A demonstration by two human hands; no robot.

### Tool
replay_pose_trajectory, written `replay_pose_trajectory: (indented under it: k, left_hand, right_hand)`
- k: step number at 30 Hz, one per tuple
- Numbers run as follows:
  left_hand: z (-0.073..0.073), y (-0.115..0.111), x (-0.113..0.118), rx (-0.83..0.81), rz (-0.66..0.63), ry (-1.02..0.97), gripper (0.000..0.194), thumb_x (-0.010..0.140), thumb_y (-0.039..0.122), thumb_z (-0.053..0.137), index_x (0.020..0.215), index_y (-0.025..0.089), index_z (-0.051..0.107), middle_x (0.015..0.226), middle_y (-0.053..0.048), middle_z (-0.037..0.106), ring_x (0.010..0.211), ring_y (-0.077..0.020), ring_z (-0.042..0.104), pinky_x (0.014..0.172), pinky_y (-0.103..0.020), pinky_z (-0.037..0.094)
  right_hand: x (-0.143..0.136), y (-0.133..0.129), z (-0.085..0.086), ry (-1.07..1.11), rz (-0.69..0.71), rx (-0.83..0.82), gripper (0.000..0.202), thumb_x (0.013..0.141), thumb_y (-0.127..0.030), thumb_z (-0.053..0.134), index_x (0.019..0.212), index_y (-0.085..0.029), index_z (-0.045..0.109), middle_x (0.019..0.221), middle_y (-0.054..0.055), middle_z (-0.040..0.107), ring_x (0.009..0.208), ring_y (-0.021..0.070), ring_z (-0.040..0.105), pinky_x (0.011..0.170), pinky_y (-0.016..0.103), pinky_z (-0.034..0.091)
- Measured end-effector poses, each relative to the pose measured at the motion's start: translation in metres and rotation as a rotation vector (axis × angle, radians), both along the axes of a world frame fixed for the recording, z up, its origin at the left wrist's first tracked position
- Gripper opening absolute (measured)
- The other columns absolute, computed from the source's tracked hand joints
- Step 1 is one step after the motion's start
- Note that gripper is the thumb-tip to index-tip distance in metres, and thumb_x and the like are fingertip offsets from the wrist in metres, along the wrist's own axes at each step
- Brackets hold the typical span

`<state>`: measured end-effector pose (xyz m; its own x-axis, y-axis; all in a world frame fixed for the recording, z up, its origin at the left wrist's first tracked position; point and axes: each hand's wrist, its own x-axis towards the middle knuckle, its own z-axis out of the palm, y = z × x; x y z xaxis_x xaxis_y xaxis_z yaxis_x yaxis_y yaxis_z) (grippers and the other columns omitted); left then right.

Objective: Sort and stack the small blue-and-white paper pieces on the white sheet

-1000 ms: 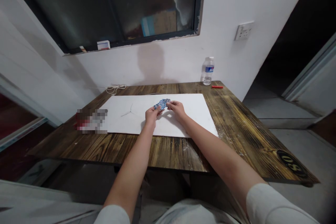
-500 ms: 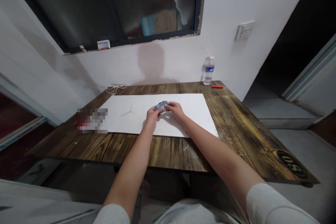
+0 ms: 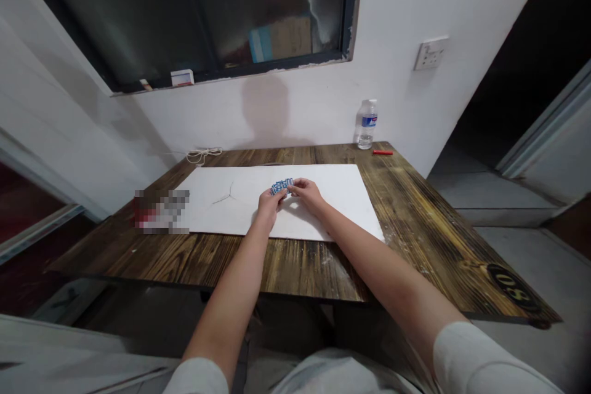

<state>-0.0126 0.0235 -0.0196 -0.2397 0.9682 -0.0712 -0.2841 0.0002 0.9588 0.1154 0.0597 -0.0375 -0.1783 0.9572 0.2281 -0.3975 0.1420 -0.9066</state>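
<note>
Both forearms (image 3: 240, 283) reached in over the near edge of the desk (image 3: 295, 271). Round dark mark with yellow digits (image 3: 513, 288) sat at the near right corner. Pixelated red-and-grey item (image 3: 161, 212) lay by the left edge, identity unclear.

White board (image 3: 217, 209) was flat across the middle. Above it, the left hand (image 3: 268, 202) had its fingers closed on a fan of small blue-and-white cards (image 3: 279, 186), thumb on the near side. Right hand (image 3: 308, 189) had its fingers pinched at the fan's right end; how many cards they gripped, cannot tell. Print too small to read.

Thin wiry piece (image 3: 229, 196) lay on the board, left of the hands. Pale cord (image 3: 204, 154) was loosely bundled at the far left corner. Clear bottle (image 3: 367, 129), blue label, stood upright at the far edge near the right corner, red stick (image 3: 383, 152) just beside it. Behind: wall socket (image 3: 431, 53) on the right, dark window (image 3: 198, 6) with a small white box (image 3: 182, 78) on its ledge.
</note>
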Motion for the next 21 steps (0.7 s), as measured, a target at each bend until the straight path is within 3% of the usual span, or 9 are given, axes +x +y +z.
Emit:
replay_pose_trajectory:
  k: [6,21]
  left_hand:
    - [0.0007,-0.0011,0.0021,0.018,-0.003,-0.044,0.024,0.058,0.016,0.082,0.077,0.012,0.067,0.068,-0.003,0.068,0.060,-0.0103,0.060,0.056,-0.020,0.043]
    - [-0.0001,0.0010,0.0002,0.016,0.011,0.035,0.028,0.058,0.016,0.083,0.081,0.011,0.068,0.071,-0.004,0.070,0.058,-0.0123,0.062,0.057,-0.023,0.047]
  right_hand:
    - [0.0009,-0.0033,0.0019,-0.017,0.010,0.001,0.032,0.053,-0.039,0.082,0.065,-0.017,0.063,0.055,-0.002,0.059,0.052,0.0101,0.050,0.056,0.025,0.041]
    - [0.0004,0.0014,-0.0047,-0.061,0.066,0.037,0.030,0.059,-0.042,0.078,0.069,-0.016,0.067,0.058,-0.001,0.061,0.055,0.0111,0.051,0.059,0.026,0.040]
